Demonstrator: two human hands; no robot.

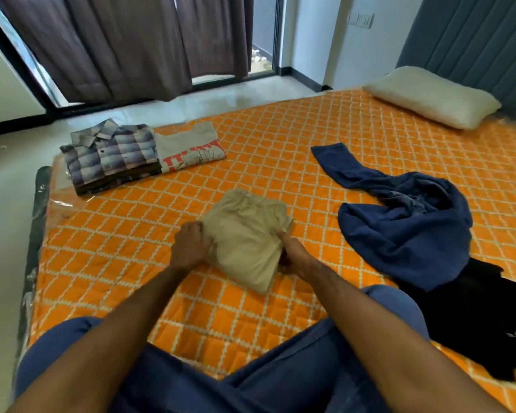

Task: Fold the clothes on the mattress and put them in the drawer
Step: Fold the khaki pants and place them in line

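Clothes lie spread over the orange quilted mattress (251, 138). Nearest the person, a folded beige garment (246, 234) sits flat on the mattress in front of their crossed legs. The left hand (191, 247) grips its left edge, fingers (204, 244) curled over the fabric. The right hand (291, 254) holds the right edge, fingers tucked under the fold with the thumb on top. At the far left corner a folded plaid shirt (111, 150) tops a small stack of dark folded pieces, and a folded grey T-shirt with red print (188, 149) lies just beside it, touching. To the right, a crumpled navy garment (405, 228) lies unfolded, partly covering a black garment (477, 326) near the person's right knee. A white pillow (432, 95) rests at the far right edge by the grey headboard (474, 46). Dark curtains (116, 43) hang over the window beyond the mattress
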